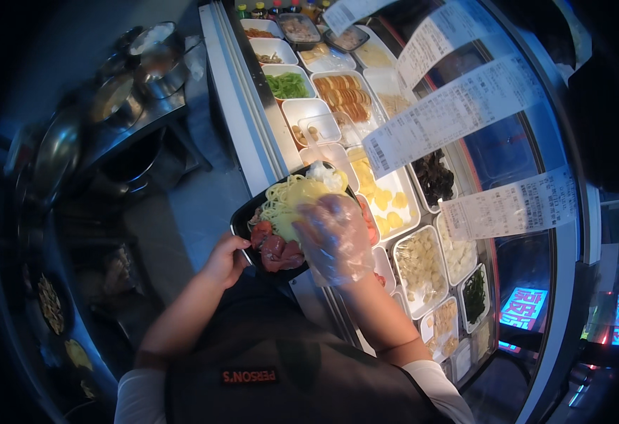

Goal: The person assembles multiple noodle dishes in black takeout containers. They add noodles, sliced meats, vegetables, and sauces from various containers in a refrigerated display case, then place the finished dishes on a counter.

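Note:
My bare left hand [226, 260] grips the near left rim of a black food tray [237, 225], thumb on top. The tray holds pale yellow noodles [275, 205], dark red pieces of meat [281, 253] and a white clump [321, 172] at its far end. Over the tray's right side is my right hand [334, 237] in a clear plastic glove. Its fingers are curled down against thin yellow slices [308, 189] that look like potato. The fingertips are partly hidden, so what lies between them does not show.
Right of me, a counter holds white bins of green strips [287, 85], browned slices [342, 97], yellow slices [394, 201], black fungus [434, 180] and pale chunks [422, 265]. Paper order slips [457, 106] hang over it. Metal pots [161, 74] stand on a table at the far left.

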